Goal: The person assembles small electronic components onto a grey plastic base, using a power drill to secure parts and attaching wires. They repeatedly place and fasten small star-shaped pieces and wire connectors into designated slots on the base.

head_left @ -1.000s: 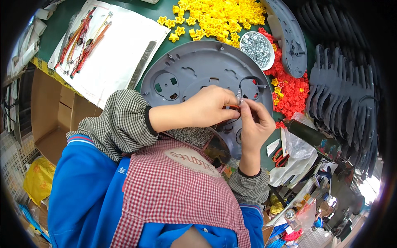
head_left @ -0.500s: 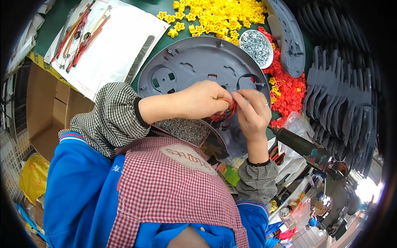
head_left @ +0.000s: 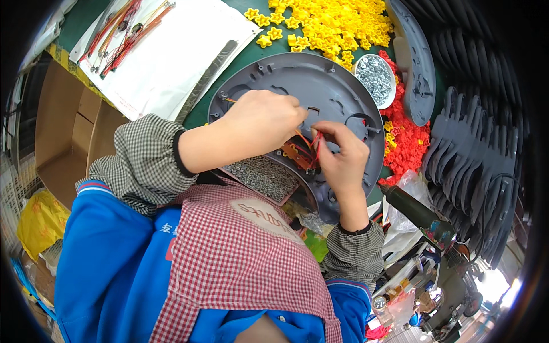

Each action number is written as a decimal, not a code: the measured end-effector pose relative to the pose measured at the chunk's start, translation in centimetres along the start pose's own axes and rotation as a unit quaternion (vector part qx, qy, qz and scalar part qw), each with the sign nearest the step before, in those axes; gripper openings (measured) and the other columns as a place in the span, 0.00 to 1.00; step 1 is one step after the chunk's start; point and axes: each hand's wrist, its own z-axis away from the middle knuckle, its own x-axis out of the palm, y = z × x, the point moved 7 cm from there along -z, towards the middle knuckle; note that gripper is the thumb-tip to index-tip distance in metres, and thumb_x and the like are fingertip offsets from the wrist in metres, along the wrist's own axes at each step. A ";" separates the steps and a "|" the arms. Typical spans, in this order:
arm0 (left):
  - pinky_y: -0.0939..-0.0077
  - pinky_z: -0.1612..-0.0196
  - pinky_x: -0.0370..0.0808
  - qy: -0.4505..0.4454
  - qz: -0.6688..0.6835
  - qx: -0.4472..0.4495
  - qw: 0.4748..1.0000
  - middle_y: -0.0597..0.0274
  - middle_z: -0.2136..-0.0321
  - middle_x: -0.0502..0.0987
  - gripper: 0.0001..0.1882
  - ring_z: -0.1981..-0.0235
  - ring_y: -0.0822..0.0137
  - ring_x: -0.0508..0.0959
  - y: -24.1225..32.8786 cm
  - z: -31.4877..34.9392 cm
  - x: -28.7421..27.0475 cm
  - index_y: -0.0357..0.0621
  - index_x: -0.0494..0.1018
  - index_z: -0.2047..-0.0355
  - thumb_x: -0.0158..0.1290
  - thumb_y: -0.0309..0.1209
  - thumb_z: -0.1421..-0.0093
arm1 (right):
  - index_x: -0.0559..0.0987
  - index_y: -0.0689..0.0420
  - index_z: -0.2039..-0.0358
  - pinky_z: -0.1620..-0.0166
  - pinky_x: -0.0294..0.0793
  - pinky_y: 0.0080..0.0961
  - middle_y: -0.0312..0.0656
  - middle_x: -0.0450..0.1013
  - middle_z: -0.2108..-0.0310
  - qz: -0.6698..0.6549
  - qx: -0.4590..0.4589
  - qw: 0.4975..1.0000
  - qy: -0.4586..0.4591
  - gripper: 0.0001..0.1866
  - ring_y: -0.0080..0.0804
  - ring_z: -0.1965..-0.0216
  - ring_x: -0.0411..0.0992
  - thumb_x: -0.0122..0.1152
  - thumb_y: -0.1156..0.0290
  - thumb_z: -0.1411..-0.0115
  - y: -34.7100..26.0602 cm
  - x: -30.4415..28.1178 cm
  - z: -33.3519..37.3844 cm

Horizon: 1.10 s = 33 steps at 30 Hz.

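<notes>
A round grey plastic shell lies on the green table, its inner side with posts and cut-outs facing up. Over it, my left hand is closed on a bundle of red and orange wires; an orange end sticks out behind the wrist, near the shell's left side. My right hand pinches red strands of the same bundle between thumb and fingers, just right of the left hand. Small dark ends of the wires hang below the fingers. Between my apron and the shell sits a tray of small screws.
Wire harnesses lie on a white sheet at left. Yellow star pieces, a white bowl of screws and red star pieces surround the shell. A dark green cylindrical tool and stacked grey parts are at right.
My hands have drawn a little apart, the left going up and leftward over the shell. More of the wires shows, stretched between them. The whole view has shifted slightly.
</notes>
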 end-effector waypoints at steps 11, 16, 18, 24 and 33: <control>0.59 0.42 0.65 0.043 0.007 0.022 0.999 0.59 0.50 0.71 0.38 0.45 0.56 0.69 -0.9 3.0 -0.4 0.43 0.73 0.55 0.67 0.55 0.60 | 0.79 0.60 0.68 0.63 0.73 0.33 0.43 0.73 0.70 0.148 -0.089 0.984 -0.044 0.07 0.42 0.67 0.74 0.61 0.83 0.49 -1.1 2.3 -1.3; 0.59 0.42 0.66 0.032 0.006 0.022 0.999 0.59 0.50 0.71 0.37 0.45 0.56 0.69 -0.8 3.0 -0.4 0.43 0.73 0.54 0.67 0.54 0.59 | 0.79 0.59 0.68 0.63 0.74 0.32 0.44 0.74 0.70 0.168 -0.079 0.981 -0.051 0.08 0.41 0.68 0.75 0.62 0.83 0.50 -0.9 2.3 -1.4; 0.59 0.43 0.67 0.013 0.002 0.014 1.000 0.59 0.49 0.71 0.37 0.45 0.56 0.69 -0.7 3.0 -0.6 0.43 0.73 0.53 0.67 0.54 0.58 | 0.78 0.57 0.68 0.63 0.75 0.33 0.43 0.75 0.69 0.115 -0.028 0.993 -0.025 0.07 0.42 0.67 0.75 0.63 0.79 0.49 -0.5 0.3 -0.8; 0.60 0.43 0.67 0.015 0.020 0.037 0.999 0.60 0.50 0.71 0.40 0.46 0.56 0.70 0.9 1.7 0.6 0.42 0.73 0.51 0.66 0.56 0.59 | 0.77 0.57 0.65 0.64 0.74 0.33 0.43 0.76 0.68 0.161 -0.067 0.985 0.014 0.10 0.43 0.67 0.74 0.61 0.83 0.49 0.3 -0.7 0.5; 0.61 0.44 0.67 0.034 0.024 0.039 0.998 0.60 0.50 0.71 0.40 0.47 0.57 0.70 0.8 1.9 0.7 0.43 0.73 0.52 0.66 0.57 0.60 | 0.76 0.57 0.63 0.63 0.73 0.35 0.43 0.76 0.68 0.228 -0.080 0.968 -0.063 0.11 0.43 0.65 0.73 0.62 0.82 0.48 0.3 0.2 0.1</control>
